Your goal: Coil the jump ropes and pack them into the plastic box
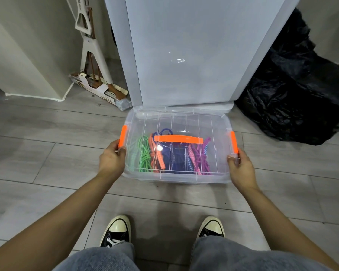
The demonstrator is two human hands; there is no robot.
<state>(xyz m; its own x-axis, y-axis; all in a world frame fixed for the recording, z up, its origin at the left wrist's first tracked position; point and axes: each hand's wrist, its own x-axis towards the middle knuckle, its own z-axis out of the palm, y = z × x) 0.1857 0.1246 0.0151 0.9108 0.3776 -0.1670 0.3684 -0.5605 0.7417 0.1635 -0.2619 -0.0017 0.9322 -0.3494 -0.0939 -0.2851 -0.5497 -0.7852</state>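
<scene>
Left hand (111, 160) grips the left end of the plastic box (137, 122), fingers closed at the orange latch (123, 138). Between the two hands, under the shut clear lid: coiled jump ropes (172, 157) (green, orange, navy, purple), orange carry handle (178, 139) above them. Right hand (241, 169) clasps the right end, by the other latch (234, 142). Box sits on the grey floor (47, 153).

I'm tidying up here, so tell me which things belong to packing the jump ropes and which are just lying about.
Part of the job:
plastic box with its lid on
jump ropes inside it
left hand and right hand, one on each orange side clip

Just lying about:
black rubbish bag
mop
white appliance
</scene>
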